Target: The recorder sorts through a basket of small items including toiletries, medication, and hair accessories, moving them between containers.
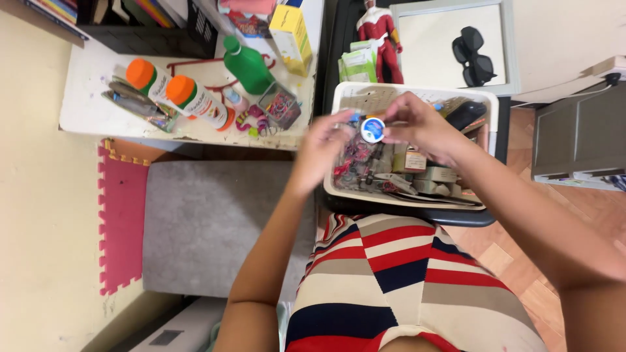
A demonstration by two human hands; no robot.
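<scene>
Both hands hold a small round tin above a cluttered white basket.

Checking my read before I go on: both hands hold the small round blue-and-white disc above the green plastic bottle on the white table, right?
Not quite. In the head view the left hand and right hand hold the small round blue-and-white disc above the white plastic basket of small items, not above the green plastic bottle, which stands apart on the white table.
</scene>
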